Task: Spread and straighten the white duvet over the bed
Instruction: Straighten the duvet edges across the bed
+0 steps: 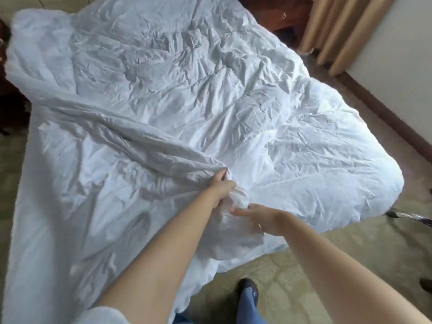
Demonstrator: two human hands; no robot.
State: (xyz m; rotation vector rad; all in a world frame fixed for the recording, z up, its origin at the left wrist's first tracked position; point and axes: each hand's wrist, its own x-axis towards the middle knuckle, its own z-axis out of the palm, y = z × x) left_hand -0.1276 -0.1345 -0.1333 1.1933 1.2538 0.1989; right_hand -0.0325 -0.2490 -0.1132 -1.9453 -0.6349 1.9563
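Although the duvet (pixel 187 90) covers most of the bed, it remains creased, with a fold bunched at the near edge, the left hand (pixel 222 187) gripping it and the right hand (pixel 261 218) loose-fingered, touching.

Duvet (pixel 187 101) on bed, curtain (pixel 339 31) behind.

Duvet (pixel 187 101) hides the bed; left hand's (pixel 221 187) fingertips buried in fabric.

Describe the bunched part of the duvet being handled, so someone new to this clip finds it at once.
Start from the white duvet covering the bed. Near its close edge, a long raised fold runs diagonally to the left hand, which grips it; the right hand reaches in beside. Unlike the surrounding fine crinkles, it forms one thick gathered ridge.
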